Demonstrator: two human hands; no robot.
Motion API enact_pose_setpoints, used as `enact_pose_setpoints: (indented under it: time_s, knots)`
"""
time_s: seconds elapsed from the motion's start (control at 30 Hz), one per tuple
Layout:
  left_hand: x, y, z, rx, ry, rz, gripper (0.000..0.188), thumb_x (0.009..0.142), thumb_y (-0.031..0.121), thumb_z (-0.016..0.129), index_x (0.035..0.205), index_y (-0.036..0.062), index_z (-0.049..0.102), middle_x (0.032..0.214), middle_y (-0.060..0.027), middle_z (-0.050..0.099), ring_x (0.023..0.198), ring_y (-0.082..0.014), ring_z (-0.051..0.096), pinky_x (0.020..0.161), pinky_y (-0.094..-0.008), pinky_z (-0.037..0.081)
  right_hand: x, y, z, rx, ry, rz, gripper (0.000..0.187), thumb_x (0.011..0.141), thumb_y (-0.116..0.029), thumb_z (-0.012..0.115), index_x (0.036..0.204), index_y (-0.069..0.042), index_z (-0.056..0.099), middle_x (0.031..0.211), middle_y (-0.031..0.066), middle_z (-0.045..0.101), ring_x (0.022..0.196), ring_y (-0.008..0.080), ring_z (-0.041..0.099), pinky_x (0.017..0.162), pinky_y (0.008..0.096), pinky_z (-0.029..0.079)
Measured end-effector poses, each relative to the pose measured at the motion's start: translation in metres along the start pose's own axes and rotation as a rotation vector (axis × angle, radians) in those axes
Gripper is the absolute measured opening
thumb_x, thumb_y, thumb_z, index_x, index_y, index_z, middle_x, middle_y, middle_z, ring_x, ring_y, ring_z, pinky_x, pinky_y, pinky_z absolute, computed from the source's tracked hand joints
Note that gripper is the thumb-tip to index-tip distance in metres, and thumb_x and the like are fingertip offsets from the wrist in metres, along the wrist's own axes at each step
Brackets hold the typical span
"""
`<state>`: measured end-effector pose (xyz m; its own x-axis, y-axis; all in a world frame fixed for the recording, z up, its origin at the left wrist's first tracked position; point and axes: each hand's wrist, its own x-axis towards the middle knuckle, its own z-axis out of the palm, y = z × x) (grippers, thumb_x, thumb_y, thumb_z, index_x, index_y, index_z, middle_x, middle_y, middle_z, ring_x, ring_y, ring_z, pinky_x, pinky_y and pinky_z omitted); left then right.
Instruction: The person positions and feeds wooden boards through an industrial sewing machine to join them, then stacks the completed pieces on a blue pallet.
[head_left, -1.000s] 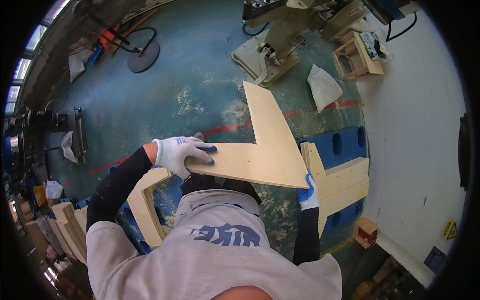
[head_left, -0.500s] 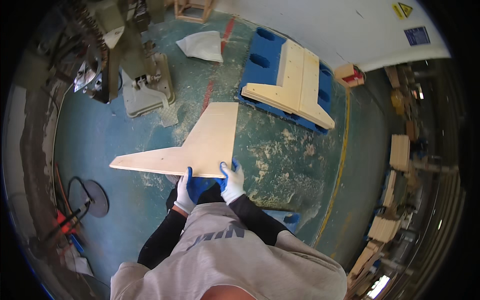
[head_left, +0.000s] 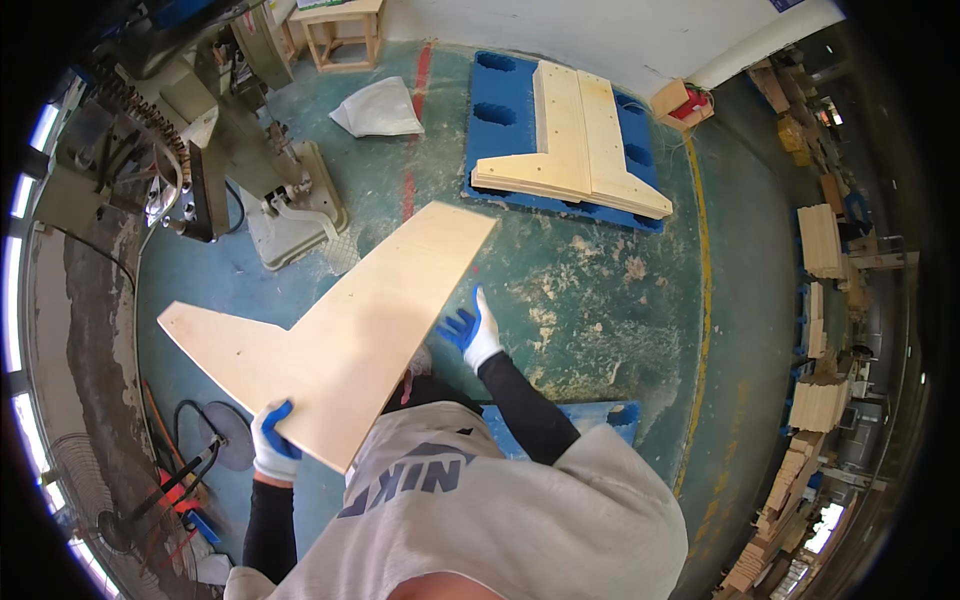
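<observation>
A large L-shaped plywood panel [head_left: 330,340] is held up in front of my body, one arm pointing up and right, the other left. My left hand [head_left: 274,440], in a white glove with blue palm, grips its lower left edge, thumb on the top face and the other fingers hidden beneath. Beside the panel's right edge, apart from it, my right hand [head_left: 474,328] is open with the fingers spread and nothing in it. Ahead to the right, stacked panels [head_left: 570,130] of similar shape lie on a blue plastic pallet [head_left: 492,113].
At the far left stands a machine [head_left: 290,205] with a foot pedal. A white sack [head_left: 378,107] and a wooden stool [head_left: 338,35] are beyond it. Another blue pallet [head_left: 600,415] lies near my right side. A pedestal fan [head_left: 85,480] stands left; wood stacks [head_left: 820,240] line the right.
The panel has turned clockwise and shifted left. My left hand has moved down and left with its edge, while my right hand has let go and opened.
</observation>
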<state>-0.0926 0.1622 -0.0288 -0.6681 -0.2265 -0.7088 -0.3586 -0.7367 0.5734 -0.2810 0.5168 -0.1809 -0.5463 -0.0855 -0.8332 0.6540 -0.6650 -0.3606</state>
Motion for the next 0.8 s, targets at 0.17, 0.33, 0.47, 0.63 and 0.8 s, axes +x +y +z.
enact_pose_setpoints:
  time_s: [0.17,0.33,0.47,0.63,0.8]
  knots:
    - [-0.046,0.014,-0.03,0.082,-0.113,0.054,0.045,0.084,0.003,0.068,0.127,-0.0034,0.058,0.118,-0.0172,0.068,0.105,-0.0307,0.069,0.094,-0.0429,0.057,-0.012,-0.027,0.039,0.054,-0.379,-0.055,0.051,0.098,-0.034,0.063,0.137,-0.002,0.051,0.132,0.0125,0.06,0.122,0.0293,0.057,0.108,0.0467,0.043]
    - [-0.001,0.017,-0.026,0.049,-0.025,-0.055,0.043,0.09,0.015,0.073,0.127,-0.0022,0.058,0.116,-0.0134,0.069,0.099,-0.0252,0.071,0.084,-0.0392,0.06,-0.02,-0.048,-0.03,-0.052,-0.232,-0.217,0.036,0.095,-0.012,0.064,0.128,0.0,0.057,0.122,0.0129,0.065,0.113,0.0269,0.064,0.097,0.0411,0.055]
    - [0.02,-0.041,-0.093,0.308,0.244,-0.147,0.042,0.091,0.025,0.074,0.119,-0.0031,0.062,0.103,-0.0095,0.07,0.088,-0.0213,0.071,0.076,-0.0374,0.059,-0.051,-0.036,-0.032,-0.223,-0.05,-0.224,0.034,0.091,-0.008,0.064,0.125,-0.004,0.058,0.117,0.0116,0.064,0.108,0.0278,0.065,0.09,0.0449,0.057]
    - [0.102,-0.009,-0.143,1.471,-0.109,0.261,0.029,0.096,0.023,0.066,0.109,-0.0032,0.068,0.088,-0.0085,0.067,0.073,-0.0227,0.07,0.064,-0.0368,0.058,-0.03,-0.059,0.035,-0.303,-0.019,-0.231,0.036,0.089,-0.007,0.066,0.124,-0.008,0.058,0.114,0.0117,0.064,0.101,0.0281,0.067,0.076,0.0492,0.061]
    - [0.069,0.098,-0.039,0.555,0.142,0.439,0.038,0.096,0.022,0.063,0.117,-0.009,0.063,0.094,-0.0128,0.072,0.083,-0.0206,0.069,0.074,-0.0333,0.054,-0.104,-0.072,0.126,-0.203,-0.279,-0.564,0.034,0.098,-0.017,0.064,0.13,-0.011,0.054,0.121,0.0117,0.065,0.106,0.0242,0.068,0.078,0.0418,0.063]
